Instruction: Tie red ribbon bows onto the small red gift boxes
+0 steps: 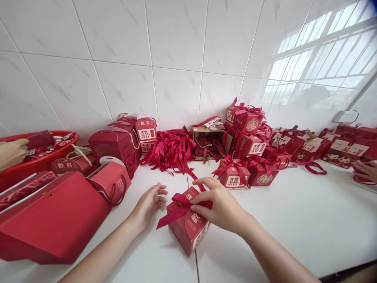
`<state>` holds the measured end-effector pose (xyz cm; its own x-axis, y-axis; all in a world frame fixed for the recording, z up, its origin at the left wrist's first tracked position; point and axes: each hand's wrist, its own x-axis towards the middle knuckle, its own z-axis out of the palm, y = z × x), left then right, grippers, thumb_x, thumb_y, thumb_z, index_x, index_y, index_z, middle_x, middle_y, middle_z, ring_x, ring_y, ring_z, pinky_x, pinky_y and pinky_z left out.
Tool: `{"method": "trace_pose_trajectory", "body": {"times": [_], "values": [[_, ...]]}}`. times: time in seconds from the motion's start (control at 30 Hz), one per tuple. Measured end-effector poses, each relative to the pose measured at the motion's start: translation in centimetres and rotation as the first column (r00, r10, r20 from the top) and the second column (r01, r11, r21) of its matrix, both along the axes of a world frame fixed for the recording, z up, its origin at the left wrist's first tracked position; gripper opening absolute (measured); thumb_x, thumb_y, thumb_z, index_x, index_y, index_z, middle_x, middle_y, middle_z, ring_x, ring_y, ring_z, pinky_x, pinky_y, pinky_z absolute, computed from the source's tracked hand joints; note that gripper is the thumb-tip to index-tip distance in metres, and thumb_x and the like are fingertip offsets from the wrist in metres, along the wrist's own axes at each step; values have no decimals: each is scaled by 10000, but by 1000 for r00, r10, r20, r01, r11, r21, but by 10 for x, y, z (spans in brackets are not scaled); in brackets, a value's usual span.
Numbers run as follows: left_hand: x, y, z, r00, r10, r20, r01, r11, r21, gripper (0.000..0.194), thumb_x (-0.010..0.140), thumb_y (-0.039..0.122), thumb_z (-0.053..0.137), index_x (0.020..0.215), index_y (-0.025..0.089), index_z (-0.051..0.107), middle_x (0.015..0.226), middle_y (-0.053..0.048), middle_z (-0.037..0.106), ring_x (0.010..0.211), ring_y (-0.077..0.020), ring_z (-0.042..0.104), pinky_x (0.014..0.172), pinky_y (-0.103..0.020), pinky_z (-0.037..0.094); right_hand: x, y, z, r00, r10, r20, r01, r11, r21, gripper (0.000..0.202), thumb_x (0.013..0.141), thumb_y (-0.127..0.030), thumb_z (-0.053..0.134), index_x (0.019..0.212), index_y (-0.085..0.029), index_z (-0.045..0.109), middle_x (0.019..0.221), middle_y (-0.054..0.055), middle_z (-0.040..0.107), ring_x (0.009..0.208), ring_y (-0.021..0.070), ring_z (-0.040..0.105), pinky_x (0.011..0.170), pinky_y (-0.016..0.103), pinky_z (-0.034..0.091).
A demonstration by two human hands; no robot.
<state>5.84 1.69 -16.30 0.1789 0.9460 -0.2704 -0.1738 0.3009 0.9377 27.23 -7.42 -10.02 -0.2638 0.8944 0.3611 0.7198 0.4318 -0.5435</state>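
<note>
A red gift box (188, 232) with cream characters is tilted on the white table, a dark pink ribbon (175, 212) tied in a bow on its top. My right hand (216, 202) pinches the ribbon at the bow, thumb and fingers together over the box's upper right. Just left of the box, my left hand (151, 202) is apart from it, fingers loosely curved and spread, with nothing in them.
Behind lie a heap of pink ribbons (173, 149), an open cardboard box (210, 137) and stacked bowed boxes (247, 145). Large red boxes (55, 216) and a red basin (73, 137) stand left. Other people's hands show at the far left (13, 153) and far right (366, 169).
</note>
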Motion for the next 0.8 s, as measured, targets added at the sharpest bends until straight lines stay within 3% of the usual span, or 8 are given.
{"method": "trace_pose_trajectory", "body": {"times": [0.13,0.23,0.43,0.57,0.63,0.7,0.8], "values": [[-1,0,-2,999,-30,30,29,999,20,278,803,423,594,880,157,590,777,-16,593,575,-115,544,570,-253,438,4,1,1,997,-34,-74,33,999,-6,124,785,-228,646,833,-264,755,1184,68,597,1093,252,547,903,412,474],[0,-3,-2,997,-71,-12,72,994,82,307,790,454,593,861,155,596,762,-15,590,596,-128,547,587,-261,429,13,10,11,990,-70,-123,72,997,10,117,794,-230,634,803,-245,749,1152,75,613,1081,248,567,914,402,466],[2,-6,-3,978,-75,-194,112,976,185,340,823,483,516,849,153,591,771,-24,581,596,-120,519,604,-266,427,39,50,39,953,-230,-196,256,959,123,104,769,-279,657,786,-220,741,1058,66,650,973,215,621,883,358,481],[5,-6,-3,930,-25,-367,142,945,294,280,826,451,519,824,181,593,850,-56,595,753,-184,558,670,-301,454,54,78,42,924,-315,-218,356,916,185,120,760,-283,654,788,-200,736,978,66,671,897,204,640,852,349,499],[14,-7,-3,875,19,-484,238,853,464,204,821,399,553,833,206,617,938,-68,608,931,-228,554,806,-344,455,60,89,38,896,-366,-251,421,880,221,133,762,-288,647,794,-195,737,957,68,683,878,210,648,841,357,506],[29,-10,-5,782,36,-623,443,670,595,188,844,354,537,937,230,644,1081,-83,610,1095,-256,514,958,-396,402,65,96,32,866,-404,-294,478,843,247,144,766,-296,639,796,-195,738,956,70,695,885,222,651,846,369,506],[59,-18,-9,589,-54,-806,757,385,527,378,870,353,507,1233,262,553,1365,-88,501,1299,-302,383,1069,-484,304,69,101,27,834,-428,-349,527,805,273,155,771,-303,627,797,-201,741,947,62,714,897,226,658,851,365,506]]}}
